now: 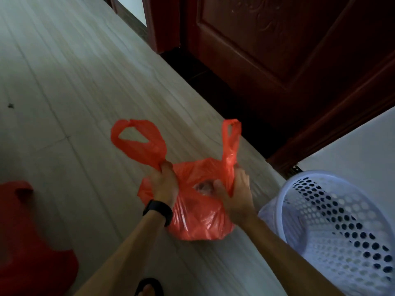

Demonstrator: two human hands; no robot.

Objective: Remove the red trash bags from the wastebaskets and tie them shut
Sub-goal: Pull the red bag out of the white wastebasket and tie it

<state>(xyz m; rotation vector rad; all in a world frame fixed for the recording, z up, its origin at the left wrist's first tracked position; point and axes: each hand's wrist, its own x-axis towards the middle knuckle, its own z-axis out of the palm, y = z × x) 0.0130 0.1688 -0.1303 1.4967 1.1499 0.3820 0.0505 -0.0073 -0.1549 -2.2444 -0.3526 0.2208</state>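
A red plastic trash bag point(198, 221) sits on the pale wooden floor, its mouth open with crumpled clear waste showing inside. My left hand point(164, 184) grips the base of the bag's left handle loop, which stands up and out to the left. My right hand point(235, 195) grips the base of the right handle loop, which stands upright. A black band is on my left wrist. A white perforated wastebasket point(333, 229) stands tilted at the right, beside the bag, with no bag in it.
A dark red wooden door point(277, 50) and its frame run along the far right. A red plastic object point(32, 242) lies at the lower left. My sandalled foot point(149, 288) shows at the bottom edge. A white wall point(352, 146) is behind the basket.
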